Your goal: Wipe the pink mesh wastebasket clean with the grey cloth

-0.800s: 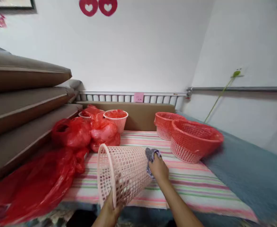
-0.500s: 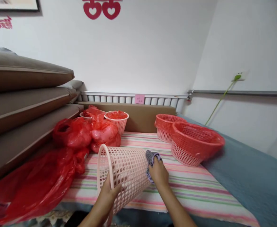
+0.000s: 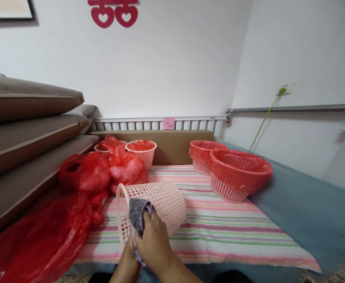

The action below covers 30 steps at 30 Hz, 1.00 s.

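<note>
A pale pink perforated plastic basket (image 3: pixel 168 200) lies on its side over the striped cloth (image 3: pixel 219 232), its open rim facing left. My left hand (image 3: pixel 129 253) grips the basket at the rim's lower part; its fingers are partly hidden behind my right hand. With closed fingers my right hand (image 3: pixel 155 241) holds a grey cleaning cloth with purple edging (image 3: pixel 137 212), pressed against the basket's side close to the rim. Both hands are close together near the front edge of the striped cloth.
Red plastic bags (image 3: pixel 85 171) are heaped at left beside stacked cushions (image 3: pixel 33 129). A pink basket with a red liner (image 3: pixel 145 157) stands behind. Two more bag-lined baskets, one large (image 3: pixel 231 188) and one smaller (image 3: pixel 202 165), stand at right. A radiator (image 3: pixel 125 125) runs along the wall.
My right hand has moved the cleaning cloth left along the basket, from its base end to near the rim. The basket has shifted slightly, and the view has turned a little right.
</note>
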Each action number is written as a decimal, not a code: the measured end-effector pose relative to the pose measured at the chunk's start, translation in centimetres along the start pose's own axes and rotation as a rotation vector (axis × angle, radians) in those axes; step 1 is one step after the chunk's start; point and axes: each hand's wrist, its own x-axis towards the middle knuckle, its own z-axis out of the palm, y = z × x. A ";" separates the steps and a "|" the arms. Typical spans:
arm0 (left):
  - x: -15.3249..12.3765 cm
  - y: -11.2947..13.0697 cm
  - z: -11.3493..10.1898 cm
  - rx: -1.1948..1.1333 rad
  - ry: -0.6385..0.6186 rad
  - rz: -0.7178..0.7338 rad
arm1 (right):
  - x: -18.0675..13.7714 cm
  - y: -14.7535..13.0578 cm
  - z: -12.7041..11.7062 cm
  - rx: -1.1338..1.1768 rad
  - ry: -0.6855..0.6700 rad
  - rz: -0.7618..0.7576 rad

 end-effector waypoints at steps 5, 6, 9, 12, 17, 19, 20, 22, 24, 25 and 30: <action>-0.4 -0.8 -1.1 0.006 -0.053 0.050 | 0.9 1.6 -0.2 -0.096 -0.011 -0.039; -0.6 -0.9 -1.1 -0.006 -0.085 0.030 | 1.6 2.8 -0.6 -0.156 -0.011 0.004; -1.1 -1.4 -1.0 -0.016 -0.175 -0.032 | 4.0 7.0 -2.3 -0.335 -0.012 0.246; -1.5 -2.0 -1.0 -0.004 -0.231 -0.030 | 5.5 10.8 -4.1 -0.423 -0.007 0.468; -1.8 -0.8 -0.8 0.020 -0.223 -0.075 | 5.5 13.1 -4.6 -0.424 -0.016 0.534; -1.2 0.8 -0.2 -0.002 -0.173 -0.106 | 5.3 13.1 -4.3 -0.425 -0.013 0.519; -0.7 1.7 0.2 -0.016 -0.139 -0.114 | 5.2 13.0 -4.2 -0.426 -0.013 0.514; 0.3 3.5 0.9 -0.037 -0.075 -0.131 | 5.1 12.8 -4.2 -0.423 -0.012 0.507; 1.0 4.8 1.4 -0.052 -0.047 -0.159 | 5.1 12.6 -4.4 -0.412 -0.009 0.508; 1.3 5.1 1.5 -0.059 -0.046 -0.176 | 5.1 12.4 -4.5 -0.404 -0.008 0.512; 1.0 4.0 1.2 -0.081 -0.041 -0.183 | 4.7 8.3 -3.6 -0.306 -0.016 0.439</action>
